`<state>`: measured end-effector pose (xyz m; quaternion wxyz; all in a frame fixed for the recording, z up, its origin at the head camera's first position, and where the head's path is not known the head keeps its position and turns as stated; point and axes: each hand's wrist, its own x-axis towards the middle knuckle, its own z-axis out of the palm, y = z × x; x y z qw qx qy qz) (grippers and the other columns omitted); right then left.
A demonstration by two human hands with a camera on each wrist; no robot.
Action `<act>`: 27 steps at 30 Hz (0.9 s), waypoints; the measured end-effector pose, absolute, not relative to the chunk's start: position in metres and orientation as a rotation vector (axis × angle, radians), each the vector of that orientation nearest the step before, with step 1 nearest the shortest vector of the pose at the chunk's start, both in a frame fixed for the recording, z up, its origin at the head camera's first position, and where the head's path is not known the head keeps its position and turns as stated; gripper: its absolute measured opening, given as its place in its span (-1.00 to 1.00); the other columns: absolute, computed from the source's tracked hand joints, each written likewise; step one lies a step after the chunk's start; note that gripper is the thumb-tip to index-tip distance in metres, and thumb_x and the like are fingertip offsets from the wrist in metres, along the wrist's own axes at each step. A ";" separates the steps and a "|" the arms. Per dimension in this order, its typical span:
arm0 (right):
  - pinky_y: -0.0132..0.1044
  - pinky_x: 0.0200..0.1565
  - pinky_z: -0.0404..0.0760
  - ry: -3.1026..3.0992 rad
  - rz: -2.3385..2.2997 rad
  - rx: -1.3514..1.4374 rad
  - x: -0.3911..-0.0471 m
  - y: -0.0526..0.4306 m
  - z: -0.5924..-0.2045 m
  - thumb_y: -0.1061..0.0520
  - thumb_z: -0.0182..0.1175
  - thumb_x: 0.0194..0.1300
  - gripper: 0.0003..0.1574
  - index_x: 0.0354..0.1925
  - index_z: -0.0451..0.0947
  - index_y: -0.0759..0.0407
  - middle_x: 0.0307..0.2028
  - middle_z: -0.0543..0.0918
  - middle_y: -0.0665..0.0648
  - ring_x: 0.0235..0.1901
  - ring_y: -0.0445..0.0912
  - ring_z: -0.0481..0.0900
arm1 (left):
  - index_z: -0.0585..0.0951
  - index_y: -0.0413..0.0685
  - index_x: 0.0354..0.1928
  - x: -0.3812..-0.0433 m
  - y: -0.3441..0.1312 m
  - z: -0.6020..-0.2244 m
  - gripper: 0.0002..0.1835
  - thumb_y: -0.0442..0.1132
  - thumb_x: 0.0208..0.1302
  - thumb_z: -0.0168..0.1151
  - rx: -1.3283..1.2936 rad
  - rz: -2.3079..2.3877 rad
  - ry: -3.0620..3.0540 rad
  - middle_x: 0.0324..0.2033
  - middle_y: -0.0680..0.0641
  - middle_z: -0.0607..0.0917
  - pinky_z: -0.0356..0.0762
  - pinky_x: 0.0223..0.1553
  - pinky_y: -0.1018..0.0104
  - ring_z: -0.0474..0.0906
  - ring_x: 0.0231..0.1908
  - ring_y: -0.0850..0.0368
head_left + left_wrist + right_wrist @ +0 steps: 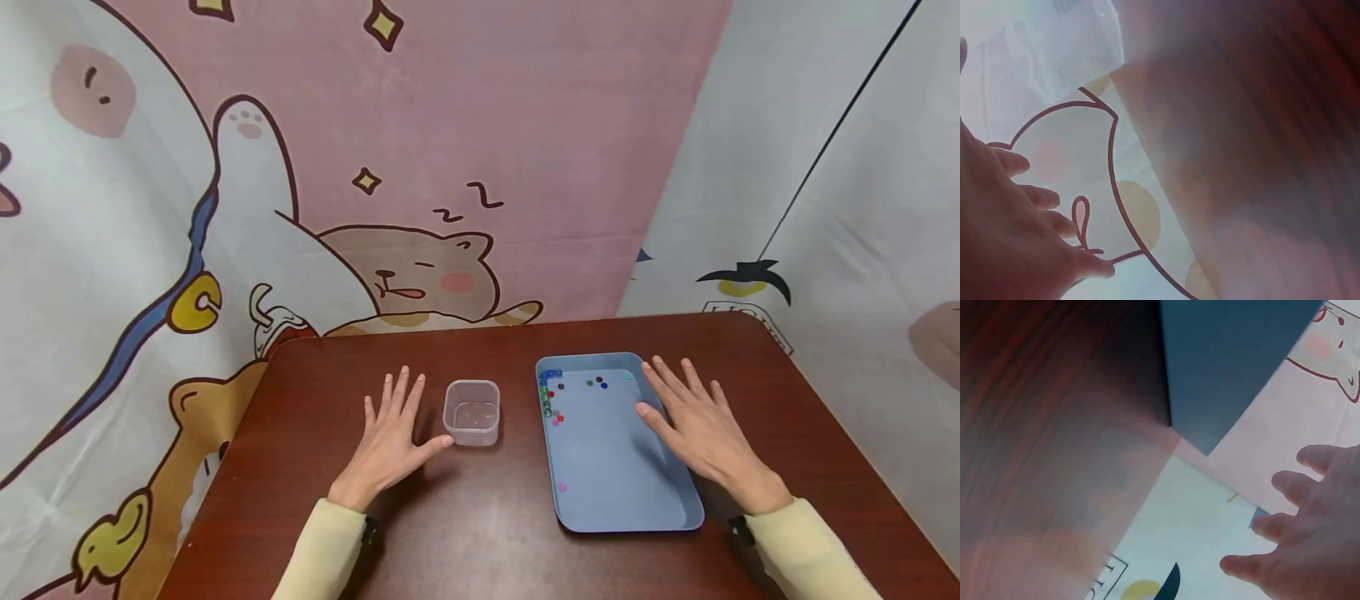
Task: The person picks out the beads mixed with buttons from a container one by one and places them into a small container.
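Note:
My left hand (387,447) is spread palm down, its thumb tip at the lower left corner of a small clear plastic container (472,414). Nothing is in its fingers. The right hand (703,429), also spread and holding nothing, hovers over the right edge of a blue tray (622,483). Small coloured beads lie in the tray: blue beads (551,375) and green beads (546,402) line its upper left corner, red beads (559,418) sit close by, and a pink bead (562,487) is lower down. The left wrist view shows the container (1066,50) beyond the fingers.
Container and tray stand apart on a dark brown wooden table (495,533), the container to the left. Behind the table hangs a pink and white cloth (555,167) printed with cartoon animals. A paler cloth (862,208) hangs at the right.

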<state>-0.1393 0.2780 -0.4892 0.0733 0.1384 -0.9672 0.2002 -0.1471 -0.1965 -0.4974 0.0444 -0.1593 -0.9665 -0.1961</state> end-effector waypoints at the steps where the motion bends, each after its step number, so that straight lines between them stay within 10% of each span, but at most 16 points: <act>1: 0.50 0.41 -0.34 -2.903 0.607 0.424 -0.140 0.277 -0.488 -0.31 0.05 0.54 -0.04 0.66 0.01 0.00 0.60 0.08 0.30 0.60 0.31 -0.27 | -0.09 0.14 0.69 -0.149 -0.195 -0.497 0.20 0.49 0.22 0.24 -0.493 -0.611 -2.951 0.66 -0.07 -0.23 -0.24 0.41 -0.52 -0.36 0.61 -0.18; 27: 0.45 0.42 -0.07 -2.949 0.655 0.583 -0.149 0.242 -0.473 -0.28 0.12 0.52 -0.05 0.63 0.11 0.09 0.60 0.13 0.21 0.61 0.24 -0.16 | 0.06 0.02 0.67 -0.180 -0.159 -0.504 0.27 0.41 0.07 0.46 -0.661 -0.891 -2.988 0.63 -0.04 0.07 -0.01 0.50 -0.26 -0.06 0.60 -0.11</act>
